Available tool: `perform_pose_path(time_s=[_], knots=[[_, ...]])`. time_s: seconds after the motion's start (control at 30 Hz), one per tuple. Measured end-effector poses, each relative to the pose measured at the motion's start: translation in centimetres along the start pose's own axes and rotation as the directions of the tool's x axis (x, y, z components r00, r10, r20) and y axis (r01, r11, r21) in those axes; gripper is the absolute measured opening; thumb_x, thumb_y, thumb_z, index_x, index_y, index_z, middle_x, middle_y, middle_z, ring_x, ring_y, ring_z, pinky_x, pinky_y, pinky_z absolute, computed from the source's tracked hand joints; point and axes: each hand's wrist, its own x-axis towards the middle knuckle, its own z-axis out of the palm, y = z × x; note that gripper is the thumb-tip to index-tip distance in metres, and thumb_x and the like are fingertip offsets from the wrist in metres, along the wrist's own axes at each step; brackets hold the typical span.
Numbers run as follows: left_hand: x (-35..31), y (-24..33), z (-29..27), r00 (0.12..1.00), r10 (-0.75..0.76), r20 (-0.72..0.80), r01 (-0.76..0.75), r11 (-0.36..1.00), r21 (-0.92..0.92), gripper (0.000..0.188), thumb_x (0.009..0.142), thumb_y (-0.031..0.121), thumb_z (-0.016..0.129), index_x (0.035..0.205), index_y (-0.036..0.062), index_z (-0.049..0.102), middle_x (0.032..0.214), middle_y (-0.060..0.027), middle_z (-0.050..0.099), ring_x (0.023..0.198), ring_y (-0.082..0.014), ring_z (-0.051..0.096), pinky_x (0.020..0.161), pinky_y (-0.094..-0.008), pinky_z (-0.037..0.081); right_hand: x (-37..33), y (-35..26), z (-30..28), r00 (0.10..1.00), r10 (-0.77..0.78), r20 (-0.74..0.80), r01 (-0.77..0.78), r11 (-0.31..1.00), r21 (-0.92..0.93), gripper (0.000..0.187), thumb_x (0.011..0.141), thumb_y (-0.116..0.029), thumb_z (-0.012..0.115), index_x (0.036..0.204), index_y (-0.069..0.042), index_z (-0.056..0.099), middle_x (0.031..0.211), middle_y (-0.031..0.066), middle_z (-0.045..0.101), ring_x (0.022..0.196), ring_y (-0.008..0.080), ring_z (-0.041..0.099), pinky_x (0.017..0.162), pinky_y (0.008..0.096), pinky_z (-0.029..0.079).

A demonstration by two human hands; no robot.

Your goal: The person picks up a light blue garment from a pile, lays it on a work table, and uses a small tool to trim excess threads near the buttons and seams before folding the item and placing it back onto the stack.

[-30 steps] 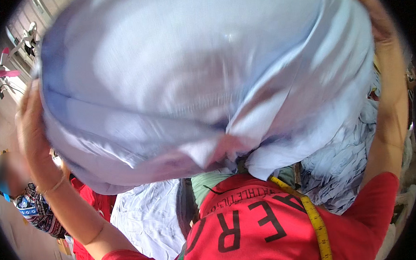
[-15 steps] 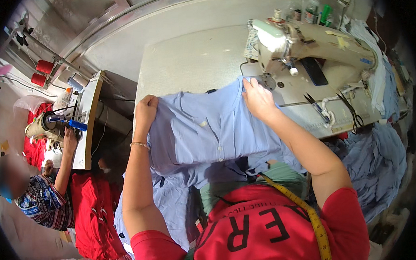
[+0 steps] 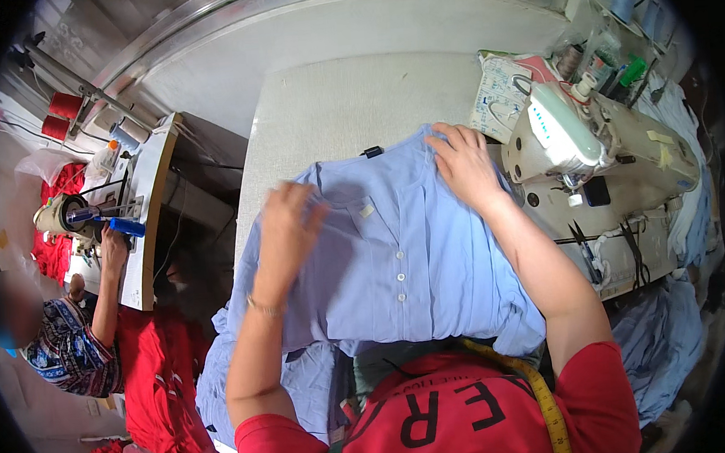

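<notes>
On the grey table [image 3: 347,103] I am pressing both flat, unclenched hands, left hand [image 3: 289,227] and right hand [image 3: 465,164], on the blue shirt [image 3: 406,265], its small white label [image 3: 367,212] between them.

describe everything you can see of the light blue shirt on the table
The light blue shirt looks like thin woven cloth, lying spread flat, front up, on the pale work table. A buttoned placket with small white buttons runs down its middle, and the collar end points away from the person. Its near edge hangs off the table toward the person's lap. The left hand rests on its left shoulder area, blurred, and the right hand presses the cloth near the collar, beside the sewing machine.
</notes>
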Motion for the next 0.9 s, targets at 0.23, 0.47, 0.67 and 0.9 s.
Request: perform_pose_path(time_s=[0.23,0.47,0.67,0.9], knots=[[-6.3,8.9,3.3,0.957,0.110,0.269,-0.111,0.994,-0.013,0.050,0.081,0.033,0.065,0.119,0.0044,0.052,0.125,-0.0169,0.048,0.117,-0.0365,0.044,0.100,-0.0489,0.033,0.1,-0.6,-0.2,0.981,-0.109,0.162,0.027,0.897,0.441,0.019,0.079,-0.013,0.059,0.098,-0.008,0.061,0.098,0.0057,0.060,0.097,0.0254,0.055,0.086,0.0393,0.038],[-6.7,8.9,3.7,0.967,0.074,0.245,-0.069,0.997,-0.030,0.050,0.081,0.033,0.064,0.119,0.0042,0.051,0.126,-0.0166,0.047,0.119,-0.0360,0.042,0.102,-0.0527,0.029,1.1,-3.2,-1.0,0.915,-0.208,0.345,-0.008,0.847,0.532,0.020,0.076,-0.024,0.068,0.089,-0.009,0.062,0.086,0.0028,0.059,0.085,0.0195,0.055,0.090,0.0360,0.030],[-6.9,8.8,3.7,0.973,0.093,0.211,-0.086,0.995,-0.041,0.049,0.079,0.031,0.067,0.117,0.0035,0.052,0.123,-0.0171,0.048,0.118,-0.0360,0.043,0.101,-0.0528,0.030,2.1,-3.8,-1.0,0.878,-0.168,0.449,-0.138,0.808,0.573,0.013,0.080,-0.022,0.064,0.084,-0.010,0.062,0.080,-0.0003,0.060,0.081,0.0149,0.054,0.090,0.0344,0.027],[-7.1,8.9,3.8,0.983,0.046,0.176,-0.045,0.999,-0.009,0.049,0.078,0.029,0.068,0.117,0.0040,0.052,0.121,-0.0159,0.048,0.116,-0.0343,0.044,0.100,-0.0533,0.030,3.4,-6.0,0.5,0.880,-0.177,0.441,-0.126,0.808,0.576,0.011,0.083,-0.021,0.060,0.083,-0.010,0.062,0.080,0.0005,0.061,0.078,0.0157,0.056,0.089,0.0339,0.028]])
